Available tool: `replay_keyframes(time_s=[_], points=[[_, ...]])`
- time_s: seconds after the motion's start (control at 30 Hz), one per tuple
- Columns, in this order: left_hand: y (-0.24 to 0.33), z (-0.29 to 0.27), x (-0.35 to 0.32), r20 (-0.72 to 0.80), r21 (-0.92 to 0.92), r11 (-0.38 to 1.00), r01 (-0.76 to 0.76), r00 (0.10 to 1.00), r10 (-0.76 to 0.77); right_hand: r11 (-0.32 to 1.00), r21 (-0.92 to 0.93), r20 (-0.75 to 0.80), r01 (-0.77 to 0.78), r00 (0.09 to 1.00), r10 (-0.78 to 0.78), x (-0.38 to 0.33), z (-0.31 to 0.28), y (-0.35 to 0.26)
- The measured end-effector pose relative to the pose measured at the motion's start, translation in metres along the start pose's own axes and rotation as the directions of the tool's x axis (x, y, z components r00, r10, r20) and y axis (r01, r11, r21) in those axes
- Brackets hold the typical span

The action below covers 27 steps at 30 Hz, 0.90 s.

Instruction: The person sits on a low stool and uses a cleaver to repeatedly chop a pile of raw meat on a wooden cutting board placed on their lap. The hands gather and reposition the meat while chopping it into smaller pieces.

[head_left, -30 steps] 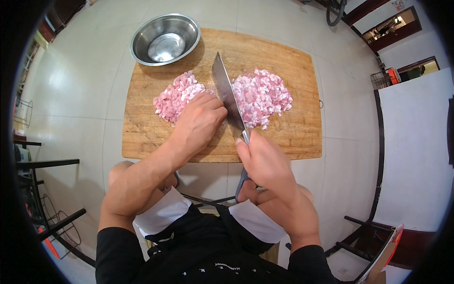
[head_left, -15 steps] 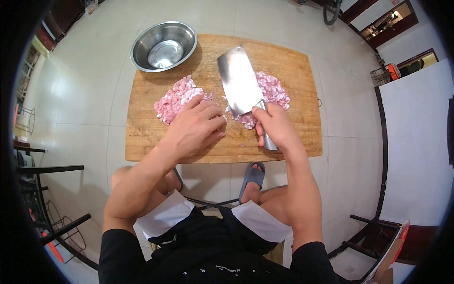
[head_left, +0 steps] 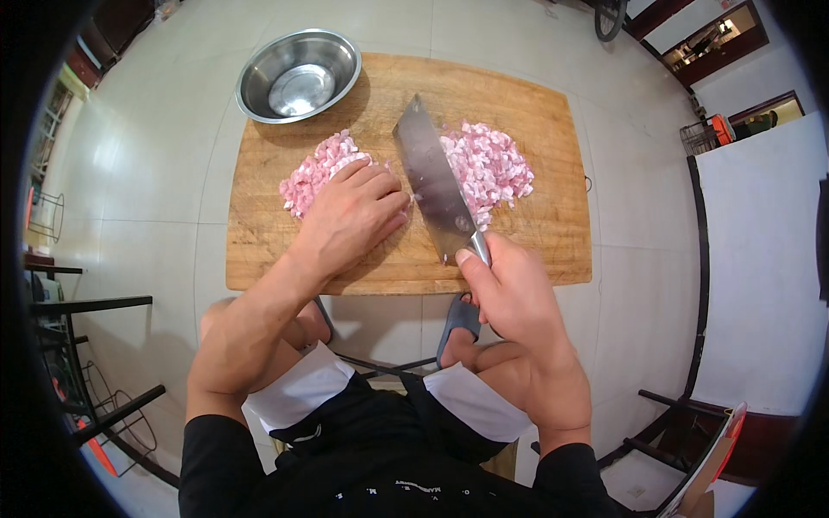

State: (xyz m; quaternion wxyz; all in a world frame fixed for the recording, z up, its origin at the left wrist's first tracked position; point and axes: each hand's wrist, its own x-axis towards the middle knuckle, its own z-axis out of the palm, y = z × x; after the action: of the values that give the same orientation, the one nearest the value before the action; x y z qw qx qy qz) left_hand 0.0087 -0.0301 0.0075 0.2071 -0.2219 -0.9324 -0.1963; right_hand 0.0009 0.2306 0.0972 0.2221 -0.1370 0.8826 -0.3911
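A wooden chopping board lies in front of me with two heaps of diced pink-and-white meat on it. My left hand has its fingers curled close together over the right side of the left heap of meat, hiding part of it. In my right hand is the metal handle of a cleaver. Its broad blade slants up and left between the heaps, beside the right heap of meat. A few small bits of meat cling to the blade.
A steel bowl sits on the board's far left corner. Below the near edge are my knees and grey slippers on the tiled floor. A dark metal frame stands at left, and a white-topped table at right.
My right hand has drawn the cleaver nearer to me and tilted its blade more upright. The right heap now shows more fully. The left hand has barely moved.
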Motion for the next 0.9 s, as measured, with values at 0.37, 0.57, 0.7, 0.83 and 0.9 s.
replay_keyframes(time_s=[0.37, 0.57, 0.7, 0.83, 0.9], points=[[0.001, 0.008, -0.002, 0.065, -0.095, 0.994, 0.062, 0.996, -0.056, 0.941, -0.270, 0.122, 0.204, 0.977, -0.177, -0.011, 0.006, 0.002], [0.001, 0.011, 0.001, 0.063, -0.138, 0.989, 0.045, 0.997, -0.037, 0.980, -0.192, 0.070, 0.057, 0.997, -0.045, 0.008, 0.027, -0.008], [-0.001, 0.011, 0.000, 0.057, -0.137, 0.991, 0.007, 0.998, 0.001, 0.996, -0.094, 0.066, 0.000, 0.998, 0.006, 0.040, 0.031, 0.005], [0.002, 0.006, -0.003, 0.094, -0.070, 0.998, -0.007, 0.996, 0.013, 0.983, 0.096, 0.104, -0.154, 0.984, 0.144, 0.063, 0.015, 0.004], [0.002, 0.005, -0.007, 0.128, -0.046, 0.999, 0.011, 0.992, -0.005, 0.978, 0.117, 0.062, -0.170, 0.985, 0.164, 0.073, 0.008, 0.008]])
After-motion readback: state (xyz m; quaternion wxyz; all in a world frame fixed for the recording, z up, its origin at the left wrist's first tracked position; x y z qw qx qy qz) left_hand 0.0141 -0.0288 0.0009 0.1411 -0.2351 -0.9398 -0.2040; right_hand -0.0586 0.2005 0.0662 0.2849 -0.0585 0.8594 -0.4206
